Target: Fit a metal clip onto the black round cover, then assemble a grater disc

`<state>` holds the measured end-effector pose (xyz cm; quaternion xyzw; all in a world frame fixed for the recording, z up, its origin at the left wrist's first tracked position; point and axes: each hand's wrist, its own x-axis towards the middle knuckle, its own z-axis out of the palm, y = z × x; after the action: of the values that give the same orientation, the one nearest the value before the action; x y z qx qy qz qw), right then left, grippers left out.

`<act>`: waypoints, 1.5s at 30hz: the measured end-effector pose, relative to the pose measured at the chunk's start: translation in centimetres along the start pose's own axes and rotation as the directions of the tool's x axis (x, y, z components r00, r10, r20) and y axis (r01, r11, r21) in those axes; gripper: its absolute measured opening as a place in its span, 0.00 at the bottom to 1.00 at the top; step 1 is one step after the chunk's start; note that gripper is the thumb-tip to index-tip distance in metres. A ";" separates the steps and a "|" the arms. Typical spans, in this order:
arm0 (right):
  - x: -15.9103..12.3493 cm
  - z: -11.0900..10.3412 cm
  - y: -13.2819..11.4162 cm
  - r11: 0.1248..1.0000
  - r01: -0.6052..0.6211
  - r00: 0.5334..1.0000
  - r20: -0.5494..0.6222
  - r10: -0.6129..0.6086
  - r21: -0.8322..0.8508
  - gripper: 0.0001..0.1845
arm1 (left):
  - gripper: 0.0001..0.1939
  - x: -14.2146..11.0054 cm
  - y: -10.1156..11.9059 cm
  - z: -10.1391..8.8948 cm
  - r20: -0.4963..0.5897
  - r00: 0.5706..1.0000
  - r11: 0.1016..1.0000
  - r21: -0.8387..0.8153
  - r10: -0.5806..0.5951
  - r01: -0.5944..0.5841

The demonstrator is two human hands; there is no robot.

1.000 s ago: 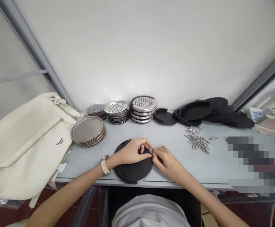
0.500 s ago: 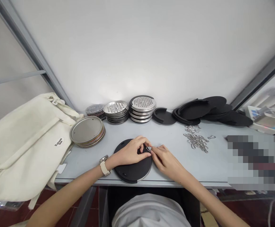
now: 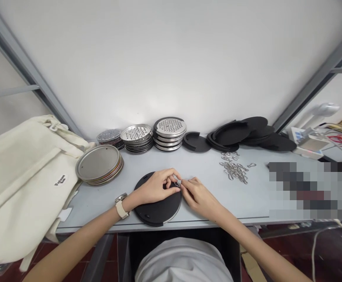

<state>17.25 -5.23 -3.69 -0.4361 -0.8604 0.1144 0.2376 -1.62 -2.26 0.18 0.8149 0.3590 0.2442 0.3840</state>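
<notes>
A black round plate [image 3: 159, 209] with slots near its rim lies at the table's front edge, a strip of metal showing along its lower right side. My left hand [image 3: 156, 189] rests across it, thumb and fingers curled at the right rim around a small metal carabiner [image 3: 177, 184]. From the right, my right hand [image 3: 199, 197] pinches the same clip between thumb and forefinger. Both fingertips partly hide the clip, and whether it passes through a hole is hidden. A pile of similar carabiners [image 3: 234, 171] lies to the right.
Flat metal discs [image 3: 99, 162] are stacked at left beside a cream bag [image 3: 24, 172]. Along the wall stand stacks of grater discs [image 3: 137, 133], more graters [image 3: 170, 127], a black holder [image 3: 199, 144] and piled black discs [image 3: 232, 135]. A blurred-out patch covers the right side.
The view has turned slightly right, so everything sits further left. Both hands stay at the plate's right rim; the clip between the fingers has shifted slightly and shows more than one second ago.
</notes>
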 end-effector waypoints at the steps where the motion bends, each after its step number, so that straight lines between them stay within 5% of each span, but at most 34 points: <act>1: 0.0 0.0 0.0 1.000 0.000 1.000 -0.003 0.000 -0.003 0.13 | 0.12 0.0 0.0 0.0 -0.002 1.000 1.000 0.002 -0.005 0.005; 27: -0.3 -0.5 -0.7 0.969 -0.079 0.995 -0.043 0.092 0.236 0.08 | 0.16 0.0 -0.2 0.3 0.002 1.000 1.000 0.001 0.015 -0.015; 38: 0.1 -0.3 -0.5 0.969 -0.011 0.995 -0.096 0.036 0.248 0.07 | 0.13 -0.8 1.5 -0.6 0.034 0.983 0.902 0.393 0.180 -0.179; 45: -0.2 -0.2 -0.6 0.973 0.026 0.997 -0.081 -0.008 0.228 0.13 | 0.29 -4.6 3.4 -2.7 0.096 0.991 0.842 0.522 0.099 -0.134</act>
<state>16.99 -5.75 -3.33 -0.4028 -0.8351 0.1933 0.3210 -4.97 -6.11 3.91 0.9167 0.3494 0.1326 0.1416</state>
